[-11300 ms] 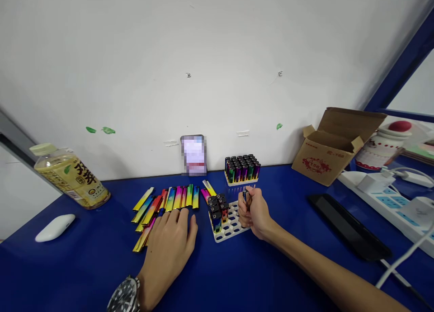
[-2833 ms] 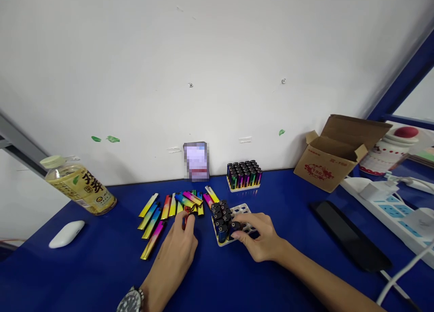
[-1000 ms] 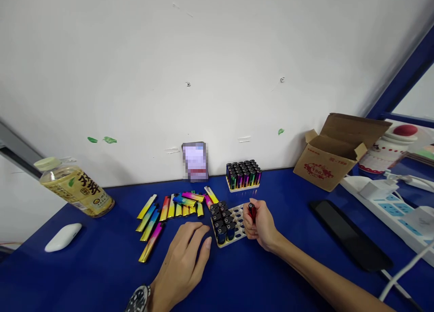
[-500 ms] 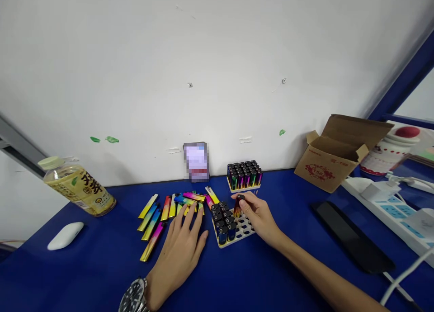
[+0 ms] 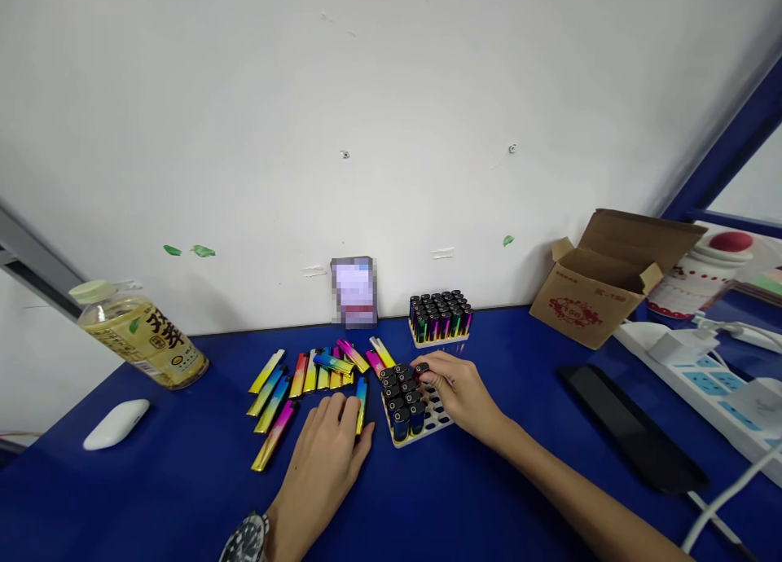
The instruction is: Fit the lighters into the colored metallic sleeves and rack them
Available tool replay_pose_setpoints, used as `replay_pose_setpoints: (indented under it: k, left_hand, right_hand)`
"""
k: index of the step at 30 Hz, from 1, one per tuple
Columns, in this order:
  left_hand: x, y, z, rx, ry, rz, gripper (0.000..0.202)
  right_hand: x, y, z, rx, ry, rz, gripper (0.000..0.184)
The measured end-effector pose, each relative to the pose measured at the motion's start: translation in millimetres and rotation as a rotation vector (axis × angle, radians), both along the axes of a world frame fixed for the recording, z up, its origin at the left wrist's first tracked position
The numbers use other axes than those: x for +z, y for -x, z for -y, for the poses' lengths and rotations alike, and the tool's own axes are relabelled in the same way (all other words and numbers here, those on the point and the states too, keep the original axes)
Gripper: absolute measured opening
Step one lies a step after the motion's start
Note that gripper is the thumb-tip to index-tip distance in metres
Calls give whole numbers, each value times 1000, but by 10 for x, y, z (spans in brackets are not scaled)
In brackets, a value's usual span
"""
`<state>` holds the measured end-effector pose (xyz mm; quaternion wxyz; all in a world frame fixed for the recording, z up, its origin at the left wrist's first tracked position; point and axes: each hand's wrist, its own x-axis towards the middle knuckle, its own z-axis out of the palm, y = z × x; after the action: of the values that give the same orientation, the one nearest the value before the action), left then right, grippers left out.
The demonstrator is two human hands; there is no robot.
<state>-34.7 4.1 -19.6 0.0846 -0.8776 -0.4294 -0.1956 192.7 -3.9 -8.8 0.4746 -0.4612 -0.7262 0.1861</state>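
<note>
A blue tabletop runs up to a plain white wall, and I am working near its middle. My right hand reaches over the white grid tray. Its fingertips are pinched around the black cap of an upright lighter, which stands at the tray's far edge beside the other dark-capped lighters already standing in the left part of the grid. The holes on the tray's right side are partly hidden under my palm.

My left hand lies flat on the table just left of the tray. Its fingers are stretched forward and touch a blue-and-yellow lighter lying lengthwise. I cannot tell whether I grip it or only rest on it. A watch sits on that wrist.

Beyond my left fingers a spread of rainbow-coloured lighters lies on the table, some crossing each other. A second tray, full of lighters, stands by the wall, with a blurred card leaning to its left. A tea bottle and a white mouse sit far left. An open cardboard box, a black slab and a white power strip sit to the right.
</note>
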Motion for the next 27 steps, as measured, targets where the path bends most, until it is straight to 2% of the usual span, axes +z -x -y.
replay_pose_setpoints:
  k: [3,8,12,15,18,21,24,27]
  left_hand:
    - [-50,10,5,58,77,63,23]
    - [-56,17,8,77,141,141,24]
    - [42,9,35,-28,-34,345,25]
    - [142,-19,116,-176,-189,453,27]
    - [178,-59,238,-268,-293,472,27]
    - [137,-79,331,-324,-356,445,26]
    - [99,-63,347,-398,-304,396,28]
    - [115,-33,287,-402,-195,368,26]
  right_hand:
    - [0,30,11,-30,21,112,28]
    - [-68,52,56,-188,0,216,38]
    - [-33,72,150,-243,-159,96,32]
    - [55,121,246,-188,-273,88,24]
    - [152,206,343,-113,-319,142,26]
    - [212,307,436,-86,-294,156,25]
    - [213,384,503,-44,-238,70,19]
    - [166,395,497,-62,-258,-259,18]
